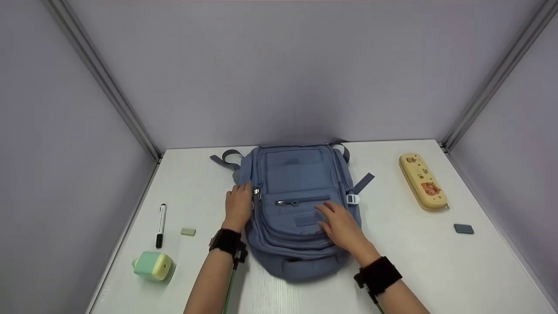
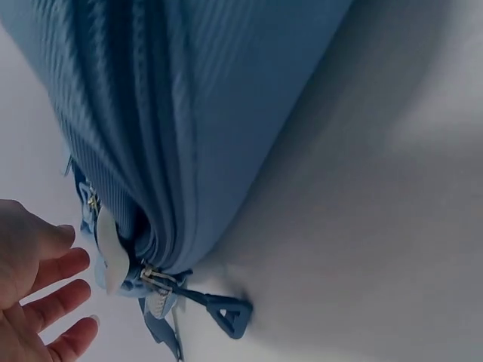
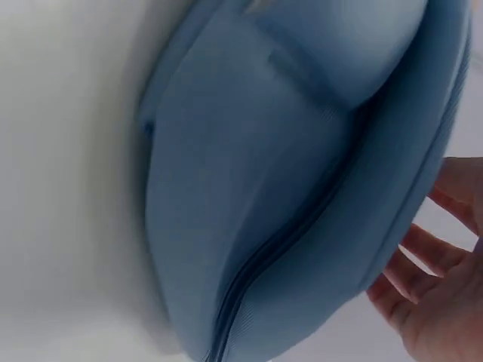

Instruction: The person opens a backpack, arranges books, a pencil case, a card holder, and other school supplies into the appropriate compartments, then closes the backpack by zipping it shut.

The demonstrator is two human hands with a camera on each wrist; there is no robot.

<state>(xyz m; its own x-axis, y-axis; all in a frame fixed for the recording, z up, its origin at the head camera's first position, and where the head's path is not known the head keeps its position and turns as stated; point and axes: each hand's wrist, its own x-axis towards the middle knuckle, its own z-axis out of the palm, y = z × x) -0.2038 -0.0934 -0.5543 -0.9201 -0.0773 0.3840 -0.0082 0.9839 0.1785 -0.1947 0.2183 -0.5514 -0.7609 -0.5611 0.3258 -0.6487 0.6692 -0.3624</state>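
Observation:
A blue backpack (image 1: 301, 170) lies front up in the middle of the white table, its top end towards the back wall. My left hand (image 1: 239, 205) is at the bag's left side, beside the metal zipper pulls (image 1: 257, 192). In the left wrist view its fingers (image 2: 64, 298) are loosely bent and hold nothing, near a white tab (image 2: 113, 253) and a dark triangular pull (image 2: 228, 313). Over the lower right of the front pocket is my right hand (image 1: 344, 229), its fingers (image 3: 423, 264) relaxed and spread at the bag's edge in the right wrist view.
On the left are a marker (image 1: 161, 224), a small pale green eraser (image 1: 188, 232) and a green and yellow box-shaped object (image 1: 152, 266). A yellow pencil case (image 1: 422, 181) and a dark blue eraser-like block (image 1: 463, 228) lie on the right. Grey walls (image 1: 279, 69) enclose the table.

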